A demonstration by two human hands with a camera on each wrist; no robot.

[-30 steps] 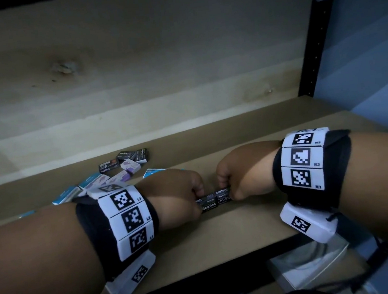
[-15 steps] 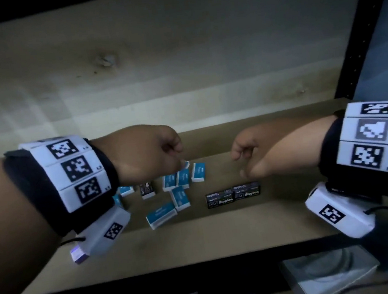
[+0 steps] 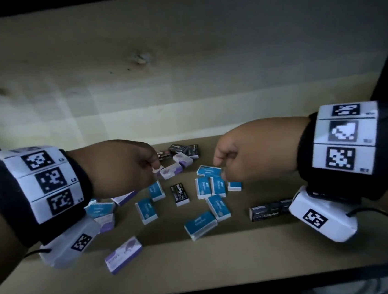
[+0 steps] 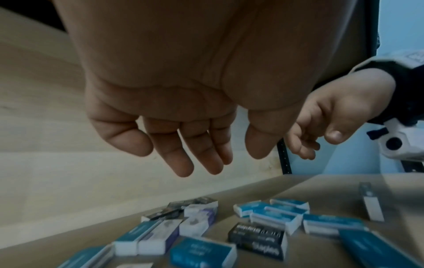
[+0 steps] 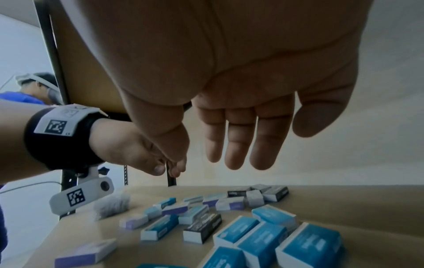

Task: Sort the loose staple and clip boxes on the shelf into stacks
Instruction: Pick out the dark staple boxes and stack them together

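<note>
Right now my left hand (image 3: 118, 166) and right hand (image 3: 248, 150) hover over the shelf (image 3: 224, 263), both grips loosely spread, fingers relaxed and pointing down, holding nothing and touching nothing. Below them the small boxes lie flat and scattered. A lone black staple box (image 3: 180, 194) lies in the middle, its long axis running front to back. Blue boxes (image 3: 210, 187) cluster under my right hand, most pointing the same way. Purple boxes (image 3: 170, 172) sit toward the back wall, another purple box (image 3: 123, 255) near the front edge, angled. Two black boxes (image 3: 270, 209) lie end to end by my right wrist, long axis left to right.
</note>
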